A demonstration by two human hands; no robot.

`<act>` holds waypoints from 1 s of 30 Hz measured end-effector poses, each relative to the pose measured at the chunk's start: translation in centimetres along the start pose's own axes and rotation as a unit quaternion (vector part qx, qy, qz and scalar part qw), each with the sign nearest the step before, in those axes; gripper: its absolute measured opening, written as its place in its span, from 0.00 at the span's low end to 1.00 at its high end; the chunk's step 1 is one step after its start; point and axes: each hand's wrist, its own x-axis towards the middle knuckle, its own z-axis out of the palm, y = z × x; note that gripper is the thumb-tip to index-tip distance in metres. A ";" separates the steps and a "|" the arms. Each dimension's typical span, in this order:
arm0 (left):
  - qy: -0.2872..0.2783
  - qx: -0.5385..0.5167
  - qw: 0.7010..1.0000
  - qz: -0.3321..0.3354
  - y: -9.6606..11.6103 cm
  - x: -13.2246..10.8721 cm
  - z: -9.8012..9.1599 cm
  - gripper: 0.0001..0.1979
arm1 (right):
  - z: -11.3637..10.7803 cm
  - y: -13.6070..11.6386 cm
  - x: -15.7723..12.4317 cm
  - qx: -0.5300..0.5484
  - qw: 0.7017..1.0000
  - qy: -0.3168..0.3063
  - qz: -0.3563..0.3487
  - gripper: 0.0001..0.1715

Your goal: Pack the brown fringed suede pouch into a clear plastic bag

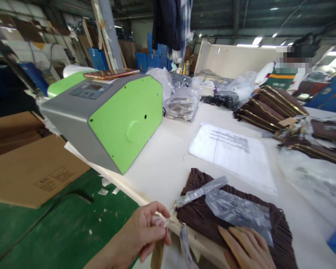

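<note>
A folded dark brown pleated garment (201, 218) lies at the near edge of the white table (162, 164), partly covered by a clear plastic bag (235, 209). My left hand (145, 233) is off the table's edge and pinches a thin strip of clear plastic at the garment's left corner, fingers closed. My right hand (249, 248) lies flat on the garment and the bag's lower edge, fingers stretched out.
A grey and green machine (109, 116) stands at the table's left. A white bag with printed text (232, 153) lies beyond the garment. Stacks of brown garments (271, 108) and bagged items (183, 104) sit farther back. Another person (288, 71) is at the far side. Cardboard (30, 168) lies on the green floor.
</note>
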 end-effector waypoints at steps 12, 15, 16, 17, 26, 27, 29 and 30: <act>0.038 -0.183 0.982 -0.038 0.9 5.1 7.4 0.21 | 0.5 -5.2 2.7 0.651 0.613 -0.062 0.444 0.37; 0.054 -0.178 0.982 -0.026 0.1 5.8 7.8 0.26 | -0.1 -4.5 3.8 0.737 0.532 -0.038 0.414 0.36; 0.063 -0.173 0.983 -0.018 -0.2 6.0 7.9 0.28 | -0.4 -4.1 4.0 0.735 0.540 -0.045 0.407 0.34; 0.075 -0.165 0.983 -0.006 -0.5 6.2 8.0 0.29 | -0.7 -3.8 4.2 0.728 0.550 -0.054 0.405 0.31; 0.109 0.129 0.985 0.034 -2.1 6.5 8.2 0.34 | -0.8 -1.3 4.4 0.421 0.823 -0.058 0.378 0.17; 0.125 0.166 0.977 0.048 -2.3 6.4 8.1 0.35 | -0.6 -0.9 4.5 0.382 0.826 -0.080 0.406 0.18; 0.166 0.230 0.954 0.098 -2.7 6.2 7.7 0.32 | -0.3 -0.3 4.9 0.290 0.824 -0.149 0.463 0.16; 0.187 0.268 0.935 0.139 -2.8 6.2 7.3 0.28 | -0.3 -0.1 5.1 0.241 0.823 -0.187 0.479 0.14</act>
